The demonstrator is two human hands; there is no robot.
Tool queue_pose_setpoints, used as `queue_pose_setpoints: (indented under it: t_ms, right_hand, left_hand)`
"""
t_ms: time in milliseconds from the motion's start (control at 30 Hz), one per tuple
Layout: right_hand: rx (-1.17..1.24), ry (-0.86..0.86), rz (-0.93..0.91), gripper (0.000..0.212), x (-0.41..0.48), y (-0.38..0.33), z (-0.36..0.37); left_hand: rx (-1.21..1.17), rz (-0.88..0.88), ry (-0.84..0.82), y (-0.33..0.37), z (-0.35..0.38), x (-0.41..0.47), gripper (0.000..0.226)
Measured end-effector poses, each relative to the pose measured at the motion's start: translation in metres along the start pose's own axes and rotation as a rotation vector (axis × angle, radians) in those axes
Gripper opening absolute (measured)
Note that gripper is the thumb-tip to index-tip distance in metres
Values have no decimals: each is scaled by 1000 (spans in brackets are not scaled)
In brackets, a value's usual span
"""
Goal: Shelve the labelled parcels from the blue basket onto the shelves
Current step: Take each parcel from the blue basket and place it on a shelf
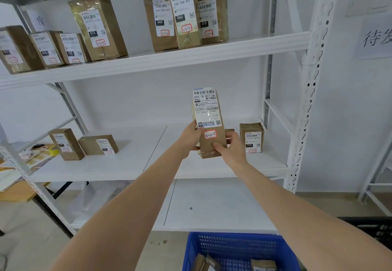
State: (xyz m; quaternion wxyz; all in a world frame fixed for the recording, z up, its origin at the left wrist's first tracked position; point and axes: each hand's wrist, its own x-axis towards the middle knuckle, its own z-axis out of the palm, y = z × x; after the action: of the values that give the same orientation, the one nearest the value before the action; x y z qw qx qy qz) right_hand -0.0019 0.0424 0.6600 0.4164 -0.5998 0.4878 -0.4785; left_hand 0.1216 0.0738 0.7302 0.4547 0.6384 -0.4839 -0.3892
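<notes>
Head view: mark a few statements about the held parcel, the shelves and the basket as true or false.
1. The left hand and right hand hold one parcel upright. True.
2. The blue basket is empty. False: brown boxes lie in it.
3. The top shelf carries labelled parcels. True.
4. The middle shelf holds nothing else. False: a small box stands right of the held parcel, and two boxes sit at the left.

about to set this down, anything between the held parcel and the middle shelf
Nothing visible: the middle shelf below the held parcel looks bare. A small box sits just behind, a labelled box to its right.
</notes>
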Motion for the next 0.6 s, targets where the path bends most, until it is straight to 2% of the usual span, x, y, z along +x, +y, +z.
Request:
queue_pose_setpoints:
  t_ms: [200,400,600]
  right_hand:
    - [-29,-51,-50,50,3,-15,-2]
    - [44,-90,-46,43,4,-41,-9]
    - [65,-66,-127,34,10,-77,-18]
  left_hand:
    - [21,28,-1,14,-8,-4,37]
    - [20,31,85,37,-16,-11,34]
    - [-11,118,186,72,-19,-20,31]
